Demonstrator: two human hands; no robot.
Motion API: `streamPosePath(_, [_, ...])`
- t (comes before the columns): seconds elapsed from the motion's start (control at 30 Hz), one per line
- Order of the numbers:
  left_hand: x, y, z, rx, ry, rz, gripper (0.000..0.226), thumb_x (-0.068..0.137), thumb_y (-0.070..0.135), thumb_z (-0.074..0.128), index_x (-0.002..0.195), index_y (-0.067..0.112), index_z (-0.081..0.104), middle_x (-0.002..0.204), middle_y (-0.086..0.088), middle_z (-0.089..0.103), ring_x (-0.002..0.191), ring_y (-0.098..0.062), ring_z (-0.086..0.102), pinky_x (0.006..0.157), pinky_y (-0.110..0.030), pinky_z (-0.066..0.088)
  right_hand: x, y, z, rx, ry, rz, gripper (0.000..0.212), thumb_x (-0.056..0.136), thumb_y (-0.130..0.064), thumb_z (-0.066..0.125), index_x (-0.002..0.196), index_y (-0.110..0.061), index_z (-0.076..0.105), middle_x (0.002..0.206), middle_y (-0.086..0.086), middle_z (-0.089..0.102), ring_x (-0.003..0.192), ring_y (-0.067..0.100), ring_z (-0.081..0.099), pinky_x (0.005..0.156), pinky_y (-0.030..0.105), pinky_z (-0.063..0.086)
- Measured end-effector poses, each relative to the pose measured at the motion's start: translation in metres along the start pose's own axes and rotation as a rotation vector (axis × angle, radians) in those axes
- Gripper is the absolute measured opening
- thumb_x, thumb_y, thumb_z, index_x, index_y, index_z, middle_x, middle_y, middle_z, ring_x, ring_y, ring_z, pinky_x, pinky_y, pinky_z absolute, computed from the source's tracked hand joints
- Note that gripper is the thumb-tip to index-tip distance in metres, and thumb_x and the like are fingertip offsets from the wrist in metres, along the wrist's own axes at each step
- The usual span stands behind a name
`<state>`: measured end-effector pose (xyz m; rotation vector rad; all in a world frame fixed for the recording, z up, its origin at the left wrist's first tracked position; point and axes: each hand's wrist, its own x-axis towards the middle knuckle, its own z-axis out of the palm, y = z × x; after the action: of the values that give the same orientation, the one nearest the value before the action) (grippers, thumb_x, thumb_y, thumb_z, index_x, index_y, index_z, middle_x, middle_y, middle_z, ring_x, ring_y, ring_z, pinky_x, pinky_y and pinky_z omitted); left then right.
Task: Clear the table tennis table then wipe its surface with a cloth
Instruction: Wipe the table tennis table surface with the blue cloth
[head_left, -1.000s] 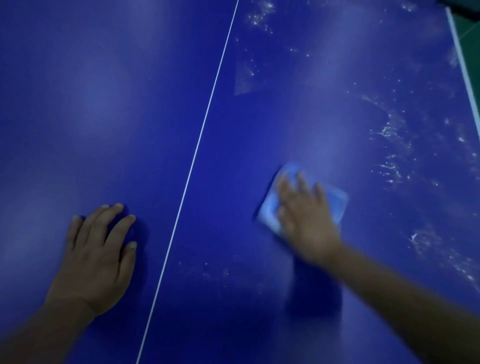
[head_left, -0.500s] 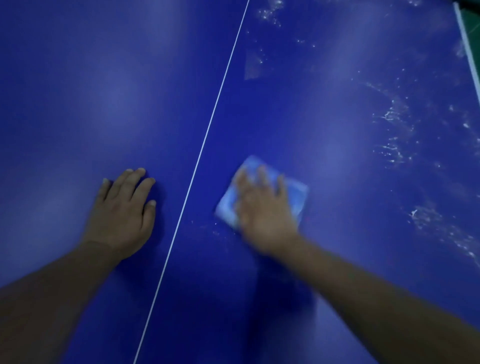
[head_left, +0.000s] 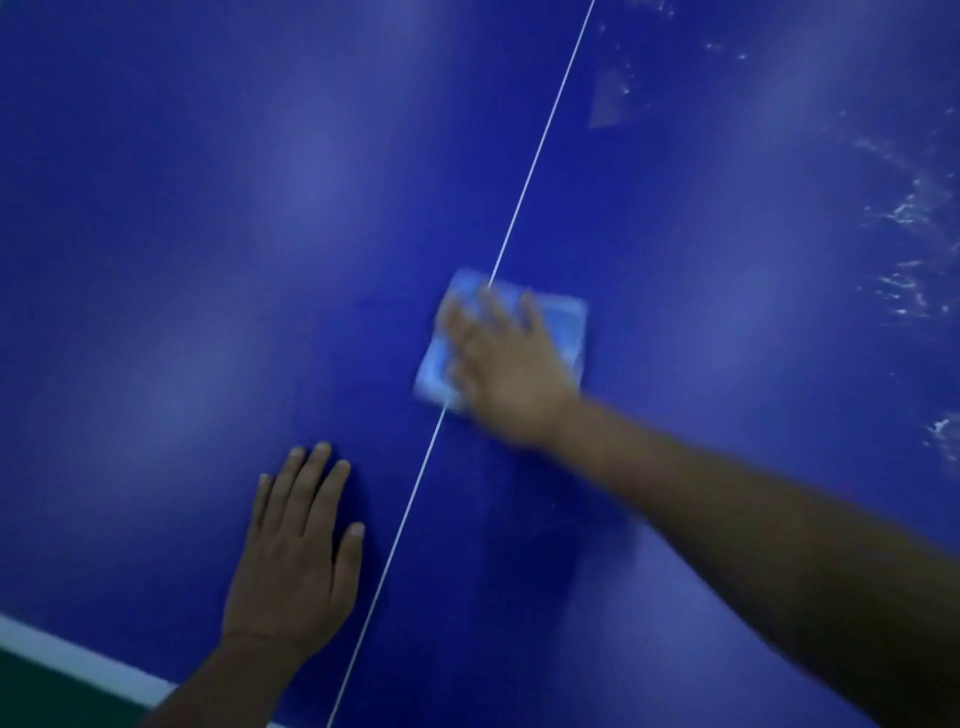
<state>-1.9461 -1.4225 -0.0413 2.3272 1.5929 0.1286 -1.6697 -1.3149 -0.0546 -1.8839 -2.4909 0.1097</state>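
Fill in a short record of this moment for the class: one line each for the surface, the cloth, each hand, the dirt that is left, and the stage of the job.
surface: blue table tennis table, thin white centre line
cloth: light blue, folded, flat on the table, lying across the centre line
right hand: pressed on the cloth, fingers spread, blurred
left hand: flat on the bare table, left of the line
dirt left: white specks and smears on the far right side
stage: wiping under way; right side not yet wiped
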Motion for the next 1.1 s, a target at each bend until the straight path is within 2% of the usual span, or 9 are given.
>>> streamPosePath(0.1, [0.002, -0.003, 0.003, -0.011, 0.017, 0.03, 0.059, 0.098, 0.037, 0.031, 0.144, 0.003, 0.046, 0.157, -0.013, 0.035, 0.148, -0.032, 0.024, 0.121, -0.051, 0.014, -0.111, -0.052, 0.006, 0.086, -0.103, -0.373, 0.055, 0.103, -0.044, 0.031, 0.154, -0.021, 0.031, 0.162, -0.001, 0.028, 0.152, 0.032, 0.014, 0.118, 0.062, 0.009])
streamPosePath(0.17, [0.002, -0.004, 0.004, -0.025, 0.013, 0.027, 0.059, 0.097, 0.035, 0.033, 0.144, 0.003, 0.045, 0.157, -0.012, 0.034, 0.15, -0.031, 0.021, 0.122, -0.05, 0.012, -0.138, -0.019, 0.0, 0.072, -0.154, -0.376, 0.055, 0.101, -0.044, 0.035, 0.153, -0.023, 0.033, 0.159, -0.002, 0.035, 0.15, 0.031, 0.021, 0.118, 0.059, 0.014])
streamPosePath(0.33, [0.003, -0.002, 0.001, 0.004, -0.03, 0.001, 0.062, 0.096, 0.036, 0.031, 0.144, 0.0, 0.045, 0.158, -0.016, 0.033, 0.15, -0.031, 0.019, 0.123, -0.044, 0.005, -0.131, 0.131, -0.025, -0.114, -0.109, 0.543, 0.053, 0.106, -0.033, 0.024, 0.152, -0.01, 0.036, 0.163, 0.01, 0.024, 0.149, 0.041, 0.02, 0.113, 0.06, 0.022])
streamPosePath(0.43, [0.003, -0.001, -0.001, -0.004, -0.031, 0.002, 0.063, 0.096, 0.036, 0.031, 0.144, -0.001, 0.044, 0.158, -0.017, 0.032, 0.15, -0.033, 0.019, 0.123, -0.046, 0.005, -0.149, 0.112, -0.026, 0.013, 0.021, 0.945, 0.054, 0.107, -0.036, 0.027, 0.156, -0.014, 0.027, 0.164, 0.003, 0.021, 0.151, 0.032, 0.015, 0.116, 0.06, 0.016])
streamPosePath(0.5, [0.003, -0.002, -0.001, -0.003, -0.04, -0.001, 0.064, 0.096, 0.037, 0.03, 0.145, -0.001, 0.043, 0.158, -0.016, 0.031, 0.15, -0.032, 0.017, 0.123, -0.047, 0.006, -0.168, 0.044, -0.013, -0.059, 0.039, 0.781, 0.056, 0.102, -0.035, 0.029, 0.152, -0.01, 0.036, 0.16, 0.008, 0.033, 0.148, 0.037, 0.024, 0.112, 0.064, 0.022])
streamPosePath(0.6, [0.002, -0.002, -0.001, 0.005, -0.049, -0.007, 0.065, 0.096, 0.038, 0.028, 0.146, -0.001, 0.043, 0.159, -0.016, 0.029, 0.15, -0.032, 0.016, 0.123, -0.049, 0.006, -0.226, -0.055, 0.002, 0.01, -0.088, 0.175, 0.054, 0.102, -0.042, 0.032, 0.149, -0.018, 0.04, 0.159, 0.001, 0.035, 0.149, 0.034, 0.022, 0.111, 0.067, 0.025])
streamPosePath(0.7, [0.001, -0.002, -0.001, -0.004, -0.048, -0.006, 0.066, 0.095, 0.038, 0.027, 0.146, -0.001, 0.042, 0.16, -0.016, 0.028, 0.151, -0.032, 0.015, 0.123, -0.049, 0.006, -0.245, -0.019, -0.003, -0.015, -0.119, -0.036, 0.054, 0.097, -0.042, 0.039, 0.147, -0.021, 0.04, 0.152, 0.001, 0.045, 0.143, 0.036, 0.035, 0.111, 0.063, 0.026])
streamPosePath(0.93, [-0.001, -0.002, -0.002, 0.001, -0.029, 0.017, 0.065, 0.096, 0.039, 0.028, 0.147, 0.001, 0.04, 0.161, -0.015, 0.026, 0.152, -0.03, 0.011, 0.124, -0.049, 0.005, -0.178, 0.051, -0.024, 0.149, 0.114, 1.314, 0.056, 0.106, -0.04, 0.027, 0.158, -0.019, 0.023, 0.166, -0.004, 0.014, 0.152, 0.031, 0.008, 0.114, 0.071, 0.009])
streamPosePath(1.1, [-0.002, -0.006, -0.001, -0.012, -0.012, 0.033, 0.065, 0.095, 0.039, 0.029, 0.149, 0.004, 0.038, 0.163, -0.011, 0.023, 0.152, -0.026, 0.009, 0.124, -0.046, 0.002, -0.192, -0.149, 0.012, 0.031, 0.053, 0.493, 0.056, 0.102, -0.041, 0.033, 0.152, -0.018, 0.036, 0.161, 0.001, 0.031, 0.15, 0.036, 0.02, 0.111, 0.071, 0.017])
